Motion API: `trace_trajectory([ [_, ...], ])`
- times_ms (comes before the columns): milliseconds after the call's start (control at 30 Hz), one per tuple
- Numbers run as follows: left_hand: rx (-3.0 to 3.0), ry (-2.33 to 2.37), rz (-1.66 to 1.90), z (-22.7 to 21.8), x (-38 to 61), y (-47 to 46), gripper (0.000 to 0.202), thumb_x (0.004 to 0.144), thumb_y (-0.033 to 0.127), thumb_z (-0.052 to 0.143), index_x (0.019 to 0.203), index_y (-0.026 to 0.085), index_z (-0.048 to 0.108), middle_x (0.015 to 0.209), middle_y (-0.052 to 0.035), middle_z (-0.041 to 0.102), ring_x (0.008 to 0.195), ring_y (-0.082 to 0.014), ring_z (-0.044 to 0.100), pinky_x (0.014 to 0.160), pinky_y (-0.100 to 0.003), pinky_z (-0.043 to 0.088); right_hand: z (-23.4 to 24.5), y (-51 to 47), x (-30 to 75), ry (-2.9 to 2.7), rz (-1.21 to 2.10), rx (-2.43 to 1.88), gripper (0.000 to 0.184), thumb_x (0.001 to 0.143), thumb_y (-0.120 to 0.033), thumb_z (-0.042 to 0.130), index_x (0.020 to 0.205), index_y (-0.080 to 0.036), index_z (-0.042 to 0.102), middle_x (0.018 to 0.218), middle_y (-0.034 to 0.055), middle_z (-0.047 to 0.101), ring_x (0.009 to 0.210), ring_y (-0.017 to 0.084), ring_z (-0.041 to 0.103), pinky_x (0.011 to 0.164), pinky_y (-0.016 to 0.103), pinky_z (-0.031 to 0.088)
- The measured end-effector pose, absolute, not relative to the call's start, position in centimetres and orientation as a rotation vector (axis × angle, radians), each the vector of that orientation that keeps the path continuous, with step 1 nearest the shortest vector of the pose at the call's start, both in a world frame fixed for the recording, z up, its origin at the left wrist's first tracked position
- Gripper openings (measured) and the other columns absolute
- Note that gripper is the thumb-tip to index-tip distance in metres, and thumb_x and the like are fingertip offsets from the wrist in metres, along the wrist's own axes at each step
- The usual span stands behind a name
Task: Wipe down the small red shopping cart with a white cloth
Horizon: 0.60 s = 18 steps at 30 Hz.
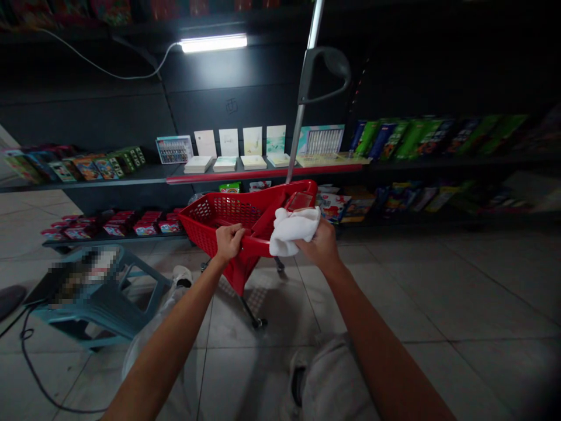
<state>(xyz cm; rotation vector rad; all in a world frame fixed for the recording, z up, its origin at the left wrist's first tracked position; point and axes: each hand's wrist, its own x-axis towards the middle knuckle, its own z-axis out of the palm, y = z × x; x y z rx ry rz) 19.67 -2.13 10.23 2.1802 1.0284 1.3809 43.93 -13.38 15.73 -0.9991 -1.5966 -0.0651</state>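
Note:
A red plastic shopping cart with perforated basket walls stands on small casters in front of me. My left hand is wrapped round the basket's near rim, thumb on top. In my right hand is a bunched white cloth, pressed against the near right corner of the rim; it hides that part of the edge. From the cart's right end rises a metal pole with a dark grey loop handle on it.
Behind the cart runs a dark shelf with books, boxes and green packets. Red packages sit on the lower level. At left stands a blue-grey plastic stool, with a black cable on the tiled floor. A tube light glows above.

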Motion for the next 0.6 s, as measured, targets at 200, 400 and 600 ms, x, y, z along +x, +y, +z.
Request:
trace_trajectory([
  [200, 2.108, 0.974, 1.322, 10.3, 18.0, -1.6, 0.04, 0.081, 0.044, 0.047, 0.053, 0.024, 0.028, 0.052, 0.0038, 0.028, 0.051, -0.0116, 0.029, 0.055, -0.029, 0.022, 15.2, -12.9, 44.9, -1.486, -0.333, -1.11, 0.03, 0.084, -0.034, 0.076, 0.11, -0.022, 0.067, 0.112, 0.011, 0.071, 0.106, 0.027, 0.07, 0.097, 0.042, 0.058],
  [400, 2.083, 0.97, 1.289, 10.6, 16.7, -1.8, 0.039, 0.08, 0.044, 0.046, 0.054, 0.024, 0.025, 0.053, 0.004, 0.027, 0.051, -0.0114, 0.027, 0.055, -0.03, 0.021, 14.4, -12.3, 47.0, -1.253, -0.428, -1.373, 0.037, 0.087, -0.025, 0.064, 0.124, -0.018, 0.065, 0.125, 0.0189, 0.062, 0.124, 0.034, 0.062, 0.111, 0.05, 0.05],
  [600, 2.081, 0.964, 1.29, 10.2, 16.0, -2.1, 0.039, 0.08, 0.045, 0.046, 0.054, 0.024, 0.024, 0.054, 0.0042, 0.027, 0.052, -0.0112, 0.028, 0.056, -0.03, 0.021, 13.0, -10.6, 45.6, -1.248, -0.259, -1.395, 0.037, 0.095, -0.028, 0.048, 0.126, -0.017, 0.067, 0.133, 0.0207, 0.063, 0.135, 0.033, 0.055, 0.119, 0.058, 0.041],
])
